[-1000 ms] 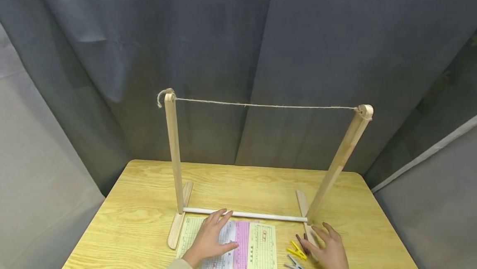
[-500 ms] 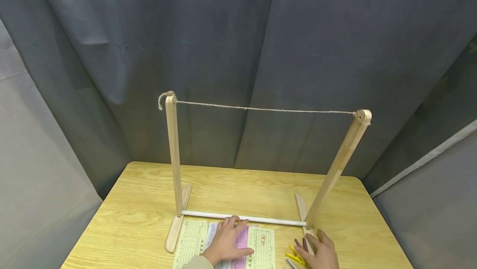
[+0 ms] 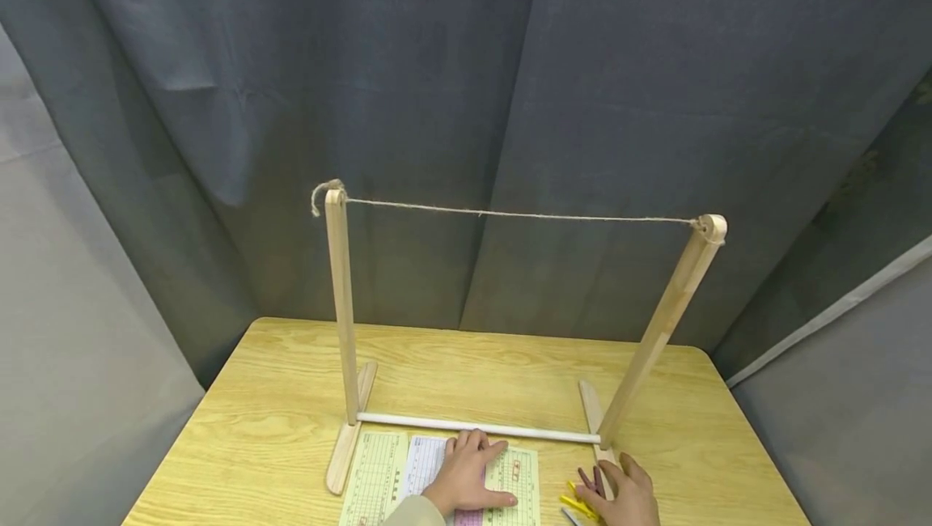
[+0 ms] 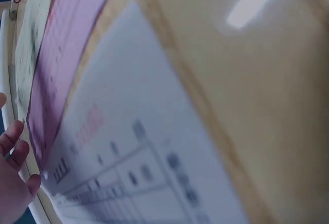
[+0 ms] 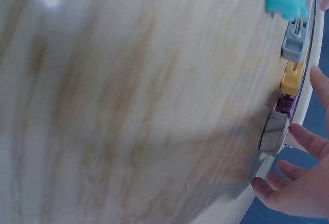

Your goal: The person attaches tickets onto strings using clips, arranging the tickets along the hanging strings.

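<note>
Printed pale-green, white and pink paper forms lie at bottom centre under your spread left hand, perhaps to stay flat, while your right hand, fingers parted, hovers beside yellow, purple and grey plastic clips, probably grouped for reach.

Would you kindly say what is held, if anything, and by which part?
Nothing is held: left hand over the papers, right hand beside the clothespins.
</note>
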